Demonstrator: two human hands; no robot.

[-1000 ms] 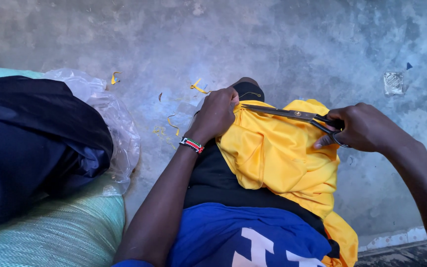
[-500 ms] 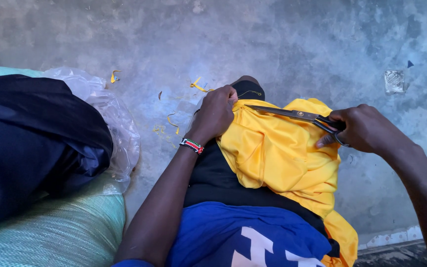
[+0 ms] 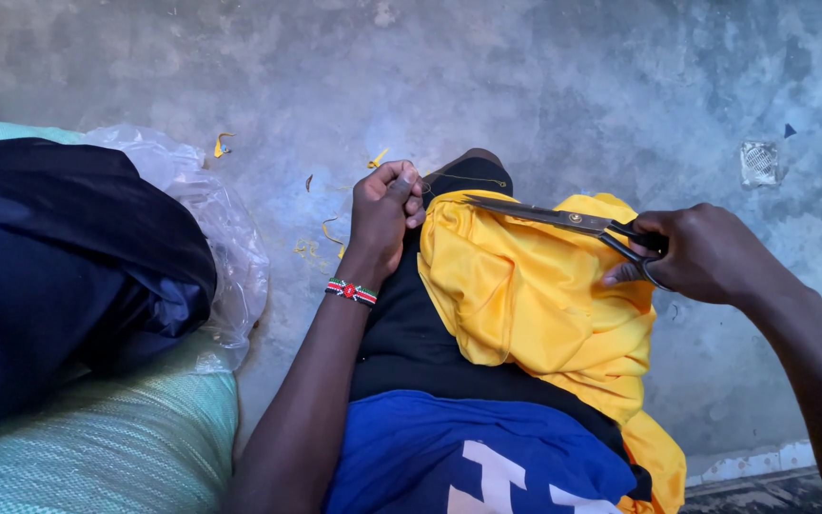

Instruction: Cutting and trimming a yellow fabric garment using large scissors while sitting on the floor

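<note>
A yellow cloth lies draped over my lap, over a black trouser leg. My left hand is closed at the cloth's upper left corner, pinching its edge or a thin thread; a beaded wristband sits on that wrist. My right hand grips the handles of large metal scissors, whose blades lie nearly closed along the cloth's top edge, pointing left towards my left hand.
A dark blue garment rests on a pale green woven sack at the left, with clear plastic beside it. Small yellow scraps dot the grey concrete floor. A blue shirt covers my lower front.
The scissors and my right hand have shifted slightly left along the cloth's top edge. My left hand holds its place.
</note>
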